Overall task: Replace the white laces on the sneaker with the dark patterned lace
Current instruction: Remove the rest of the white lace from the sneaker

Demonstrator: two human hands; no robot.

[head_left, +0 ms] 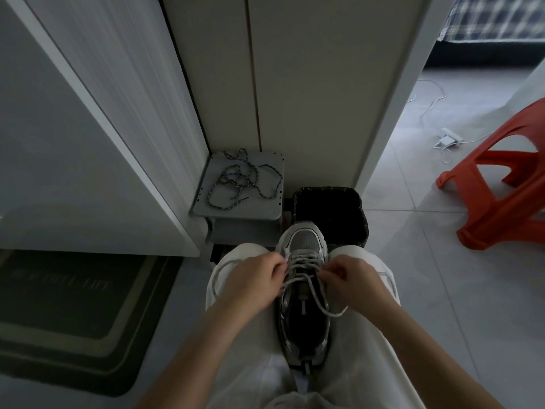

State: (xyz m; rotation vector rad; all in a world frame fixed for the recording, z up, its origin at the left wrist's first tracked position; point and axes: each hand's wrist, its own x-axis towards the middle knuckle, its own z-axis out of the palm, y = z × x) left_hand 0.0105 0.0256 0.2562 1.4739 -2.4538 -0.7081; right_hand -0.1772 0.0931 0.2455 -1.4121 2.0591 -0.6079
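A grey and white sneaker (303, 243) lies between my knees, toe pointing away from me. Its white laces (320, 302) are partly threaded, and one loose loop hangs over the right side of the shoe. My left hand (253, 281) pinches the lace at the left eyelets. My right hand (351, 278) pinches the lace at the right eyelets. The dark patterned lace (239, 178) lies tangled on a small grey stool (271, 214) ahead of me, apart from both hands.
A black bin (354, 208) stands just beyond the shoe's toe. White cabinet panels (309, 84) rise behind the stool. An orange plastic stool (501, 196) stands at the right, with white cables (448, 140) on the tiled floor. A dark doormat (67, 314) lies at the left.
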